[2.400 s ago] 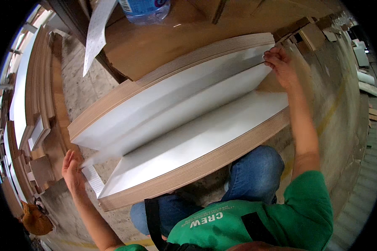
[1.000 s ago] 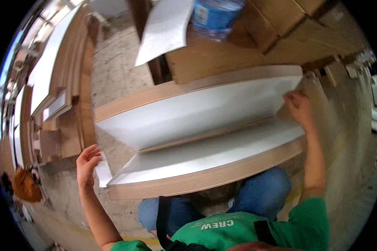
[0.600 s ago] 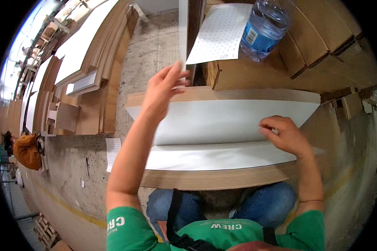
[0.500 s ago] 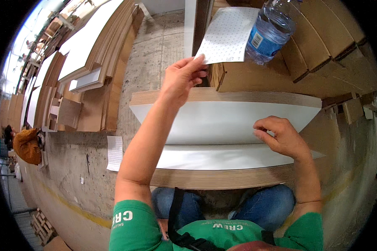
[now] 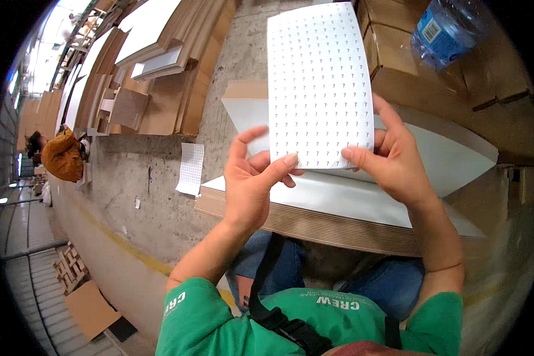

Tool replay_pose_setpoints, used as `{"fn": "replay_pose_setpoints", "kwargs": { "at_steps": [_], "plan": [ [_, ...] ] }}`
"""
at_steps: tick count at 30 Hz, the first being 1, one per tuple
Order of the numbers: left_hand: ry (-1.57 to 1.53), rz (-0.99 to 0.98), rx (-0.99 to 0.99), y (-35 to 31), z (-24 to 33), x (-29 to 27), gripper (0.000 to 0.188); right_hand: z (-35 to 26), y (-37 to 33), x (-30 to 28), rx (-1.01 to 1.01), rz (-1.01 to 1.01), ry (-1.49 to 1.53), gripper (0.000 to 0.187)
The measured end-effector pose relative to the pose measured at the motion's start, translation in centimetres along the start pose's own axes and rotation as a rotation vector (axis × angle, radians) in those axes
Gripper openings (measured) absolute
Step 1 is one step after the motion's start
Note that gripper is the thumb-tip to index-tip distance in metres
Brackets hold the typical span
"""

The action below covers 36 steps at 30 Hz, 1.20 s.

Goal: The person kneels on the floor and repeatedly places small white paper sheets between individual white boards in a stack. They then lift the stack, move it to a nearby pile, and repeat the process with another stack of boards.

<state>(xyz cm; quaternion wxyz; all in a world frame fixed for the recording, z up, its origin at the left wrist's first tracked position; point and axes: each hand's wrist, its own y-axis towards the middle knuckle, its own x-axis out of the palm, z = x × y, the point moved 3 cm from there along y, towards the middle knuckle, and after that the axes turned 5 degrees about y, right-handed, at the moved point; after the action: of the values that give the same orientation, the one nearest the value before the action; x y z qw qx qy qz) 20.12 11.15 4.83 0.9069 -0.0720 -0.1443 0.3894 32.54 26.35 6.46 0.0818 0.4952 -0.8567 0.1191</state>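
A white sheet of small printed labels point(image 5: 320, 83) is held up in front of me by its lower edge. My left hand point(image 5: 252, 175) pinches the lower left corner between thumb and fingers. On the lower right, my right hand point(image 5: 391, 154) has its thumb on the front and its fingers behind the sheet. Below and behind the sheet are stacked white-faced boards point(image 5: 338, 193) with brown layered edges, partly hidden by my hands and the sheet. They form two stacks leaning apart, with a crease of space between them.
Cardboard boxes point(image 5: 409, 77) stand at the far right, with a clear plastic bottle point(image 5: 448, 35) on top. Another label sheet point(image 5: 191, 169) lies on the concrete floor. Stacks of boards point(image 5: 160, 89) fill the far left. A person in an orange-brown top point(image 5: 62, 155) is beyond them.
My left hand has brought the label sheet from the box top toward me. My right hand has risen from over the boards and taken hold of its right side. The view has shifted.
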Motion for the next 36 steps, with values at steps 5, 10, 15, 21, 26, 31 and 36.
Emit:
{"fn": "replay_pose_setpoints", "kwargs": {
  "at_steps": [5, 10, 15, 21, 26, 31, 36],
  "plan": [
    [0.105, -0.212, 0.05, -0.7, -0.4, 1.4, 0.058, 0.9, -0.3, -1.1, 0.011, 0.007, 0.036, 0.076],
    [0.223, -0.312, -0.013, -1.1, -0.9, 2.6, 0.023, 1.4, -0.7, -1.8, 0.081, -0.025, 0.077, 0.075],
    [0.305, -0.272, 0.086, -1.5, -0.8, 2.2, 0.024, 2.1, -1.0, -1.6, 0.034, -0.186, 0.013, 0.046],
    [0.267, -0.288, 0.148, -1.5, -0.7, 2.0, 0.027, 2.0, -1.3, -0.8, 0.102, -0.165, 0.075, 0.028],
    [0.156, -0.215, 0.141, -1.8, -0.1, 1.8, 0.035, 2.1, -1.3, -0.4, 0.078, -0.098, 0.046, 0.025],
    [0.243, -0.228, 0.237, -1.7, 0.3, 1.6, 0.034, 2.2, -1.2, -0.5, 0.043, -0.027, -0.031, 0.019],
    [0.333, -0.323, 0.337, -1.1, 0.3, 1.5, 0.03, 1.8, -1.4, -0.9, 0.019, -0.003, -0.093, 0.015]
  ]
}}
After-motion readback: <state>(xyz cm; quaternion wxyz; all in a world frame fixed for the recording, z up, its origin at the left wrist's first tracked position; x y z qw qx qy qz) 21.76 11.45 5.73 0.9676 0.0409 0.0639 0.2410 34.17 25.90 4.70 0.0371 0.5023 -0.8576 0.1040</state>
